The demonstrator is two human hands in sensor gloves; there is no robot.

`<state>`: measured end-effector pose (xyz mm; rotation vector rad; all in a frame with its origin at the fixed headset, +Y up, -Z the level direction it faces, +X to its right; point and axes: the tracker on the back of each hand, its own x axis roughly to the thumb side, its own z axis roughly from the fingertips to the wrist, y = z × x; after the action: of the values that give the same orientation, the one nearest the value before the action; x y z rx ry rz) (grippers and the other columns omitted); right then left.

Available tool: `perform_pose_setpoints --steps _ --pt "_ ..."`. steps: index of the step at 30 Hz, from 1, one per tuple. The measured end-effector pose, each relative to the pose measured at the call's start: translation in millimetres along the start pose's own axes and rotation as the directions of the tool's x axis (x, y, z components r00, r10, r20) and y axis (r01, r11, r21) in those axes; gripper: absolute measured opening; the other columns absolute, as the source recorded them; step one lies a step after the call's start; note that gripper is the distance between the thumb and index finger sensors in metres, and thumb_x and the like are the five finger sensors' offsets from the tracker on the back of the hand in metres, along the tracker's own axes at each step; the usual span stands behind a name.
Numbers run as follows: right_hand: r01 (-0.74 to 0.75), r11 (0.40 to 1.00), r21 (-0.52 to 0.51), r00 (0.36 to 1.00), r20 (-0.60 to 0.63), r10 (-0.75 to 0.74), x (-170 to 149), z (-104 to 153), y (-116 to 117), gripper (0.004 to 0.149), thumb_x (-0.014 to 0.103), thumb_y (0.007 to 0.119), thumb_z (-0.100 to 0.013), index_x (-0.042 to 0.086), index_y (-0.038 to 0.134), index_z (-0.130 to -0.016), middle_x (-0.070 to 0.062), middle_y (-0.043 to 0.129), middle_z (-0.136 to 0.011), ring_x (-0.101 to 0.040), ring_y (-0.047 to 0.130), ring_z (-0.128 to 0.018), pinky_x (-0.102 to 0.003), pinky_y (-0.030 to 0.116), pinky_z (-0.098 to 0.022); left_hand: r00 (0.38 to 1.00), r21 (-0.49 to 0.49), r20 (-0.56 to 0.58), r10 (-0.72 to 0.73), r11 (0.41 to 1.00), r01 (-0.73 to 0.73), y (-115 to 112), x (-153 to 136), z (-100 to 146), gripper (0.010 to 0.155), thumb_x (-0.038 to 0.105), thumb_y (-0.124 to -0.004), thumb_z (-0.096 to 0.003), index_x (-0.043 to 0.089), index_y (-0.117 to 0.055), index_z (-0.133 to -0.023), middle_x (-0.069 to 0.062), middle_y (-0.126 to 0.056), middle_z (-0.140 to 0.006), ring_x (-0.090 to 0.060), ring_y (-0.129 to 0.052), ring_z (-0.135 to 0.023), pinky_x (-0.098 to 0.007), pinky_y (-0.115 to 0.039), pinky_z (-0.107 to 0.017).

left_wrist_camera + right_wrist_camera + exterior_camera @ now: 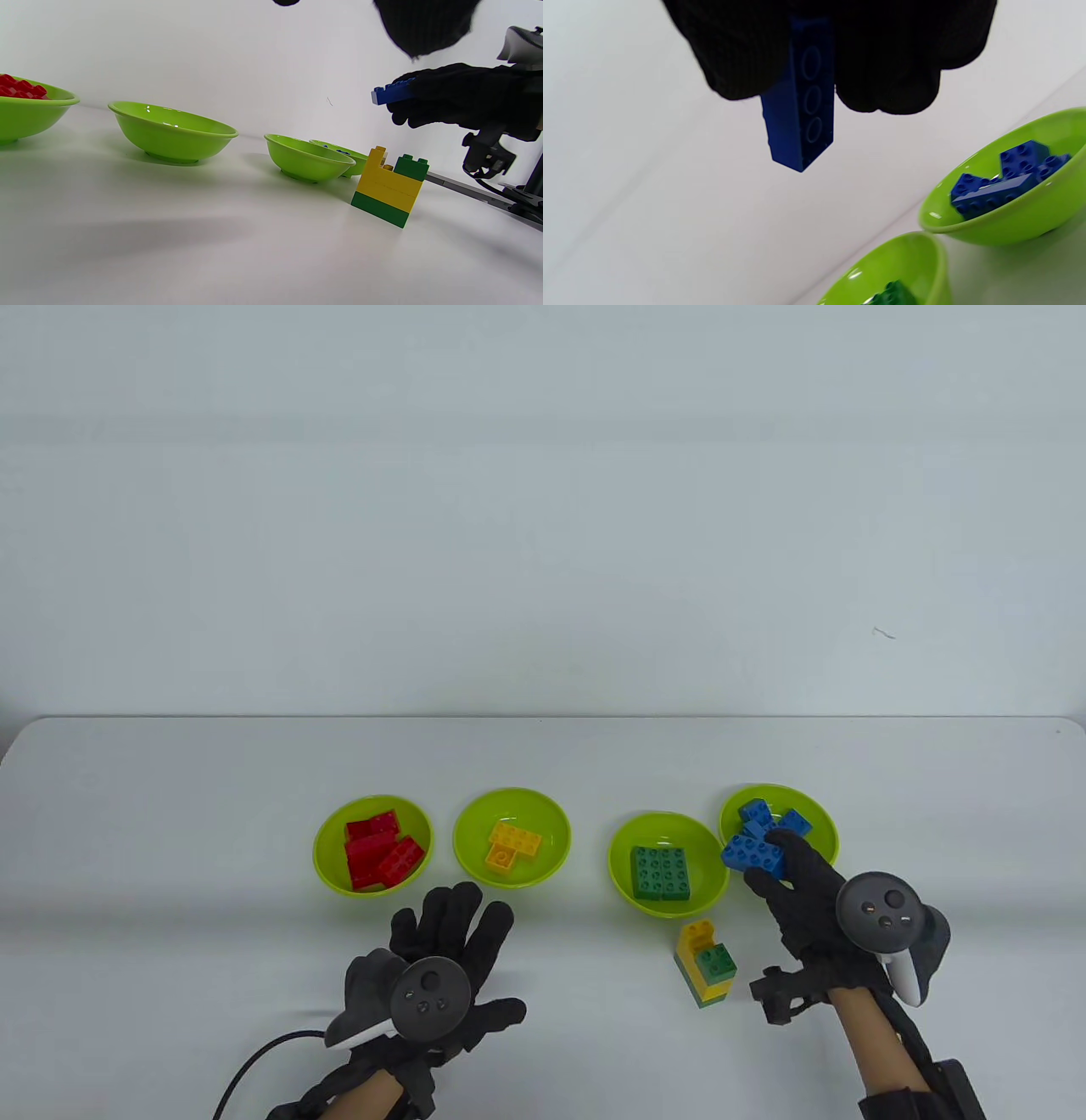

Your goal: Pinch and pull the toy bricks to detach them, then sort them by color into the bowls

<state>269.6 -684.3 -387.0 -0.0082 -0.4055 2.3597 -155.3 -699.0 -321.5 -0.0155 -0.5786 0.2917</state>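
Note:
My right hand (776, 857) pinches a flat blue brick (751, 853) (392, 94) (799, 114) in the air, over the left rim of the far-right bowl (823, 823) that holds blue bricks (768, 817) (1005, 182). A yellow and green brick stack (706, 963) (388, 188) stands on the table below the green-brick bowl (624, 865), left of my right wrist. My left hand (458, 942) lies flat on the table with fingers spread, holding nothing, below the yellow-brick bowl (471, 823).
Four lime bowls stand in a row: red bricks (377, 853) in the leftmost bowl (327, 857), yellow bricks (512, 846) beside it, a green plate (664, 872) in the third. A black cable (254, 1060) trails from my left wrist. The table's far edge (543, 718) meets a white wall.

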Motion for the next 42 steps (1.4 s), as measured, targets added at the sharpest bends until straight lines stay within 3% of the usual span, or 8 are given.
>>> perform_pose_setpoints --steps 11,24,28,33,39,42 --pt "-0.280 0.960 0.006 0.943 -0.186 0.276 -22.4 -56.6 16.5 0.063 0.035 0.082 -0.050 0.005 0.064 -0.103 -0.021 0.080 -0.096 -0.039 0.086 -0.082 -0.053 0.066 -0.068 1.000 -0.004 -0.010 0.020 1.000 -0.020 -0.1 -2.6 1.3 0.092 0.061 -0.067 -0.0523 0.012 -0.024 -0.117 -0.033 -0.012 -0.117 -0.063 -0.021 -0.107 -0.082 -0.021 -0.064" --pt "-0.344 0.932 0.116 0.896 -0.257 0.362 -52.2 -64.1 42.5 0.065 0.036 0.080 -0.053 0.000 0.062 -0.103 -0.026 0.077 -0.097 -0.045 0.082 -0.084 -0.057 0.061 -0.068 0.999 -0.005 -0.019 0.033 0.999 -0.033 1.3 -5.2 2.6 0.091 0.060 -0.066 -0.0525 0.012 -0.025 -0.117 -0.033 -0.012 -0.116 -0.063 -0.021 -0.107 -0.082 -0.021 -0.064" --pt "-0.323 0.944 0.075 0.921 -0.207 0.331 -42.1 -58.3 35.5 0.073 0.041 0.078 -0.053 -0.001 0.053 -0.108 -0.029 0.066 -0.105 -0.051 0.072 -0.091 -0.060 0.053 -0.071 0.999 0.004 -0.026 0.034 0.999 -0.034 3.7 -6.7 3.5 0.091 0.060 -0.066 -0.0524 0.012 -0.025 -0.117 -0.033 -0.013 -0.116 -0.063 -0.021 -0.107 -0.082 -0.021 -0.064" --pt "-0.242 0.967 0.079 0.969 -0.033 0.245 -9.3 -40.2 19.3 0.079 0.043 0.077 -0.054 -0.003 0.047 -0.110 -0.032 0.056 -0.110 -0.057 0.061 -0.097 -0.065 0.046 -0.072 0.999 0.013 -0.029 0.038 0.999 -0.037 7.0 -9.6 4.9 0.091 0.060 -0.066 -0.0524 0.012 -0.025 -0.117 -0.033 -0.013 -0.117 -0.063 -0.021 -0.107 -0.082 -0.021 -0.064" --pt "-0.213 0.961 0.176 0.969 0.168 0.184 43.1 6.7 -0.9 0.087 0.048 0.076 -0.055 -0.003 0.038 -0.114 -0.034 0.045 -0.115 -0.062 0.047 -0.101 -0.069 0.037 -0.072 0.999 0.008 -0.020 0.034 0.999 -0.034 6.5 -8.7 4.8 0.091 0.060 -0.066 -0.0523 0.012 -0.025 -0.117 -0.033 -0.013 -0.117 -0.062 -0.021 -0.107 -0.082 -0.021 -0.064" --pt "-0.194 0.950 0.243 0.968 0.206 0.145 57.0 31.4 -0.2 0.088 0.051 0.074 -0.055 0.001 0.034 -0.116 -0.035 0.037 -0.118 -0.064 0.040 -0.103 -0.072 0.031 -0.072 0.999 -0.004 -0.014 0.031 1.000 -0.031 4.4 -7.2 4.9 0.091 0.060 -0.067 -0.0523 0.012 -0.025 -0.117 -0.033 -0.013 -0.117 -0.063 -0.021 -0.107 -0.082 -0.021 -0.064"
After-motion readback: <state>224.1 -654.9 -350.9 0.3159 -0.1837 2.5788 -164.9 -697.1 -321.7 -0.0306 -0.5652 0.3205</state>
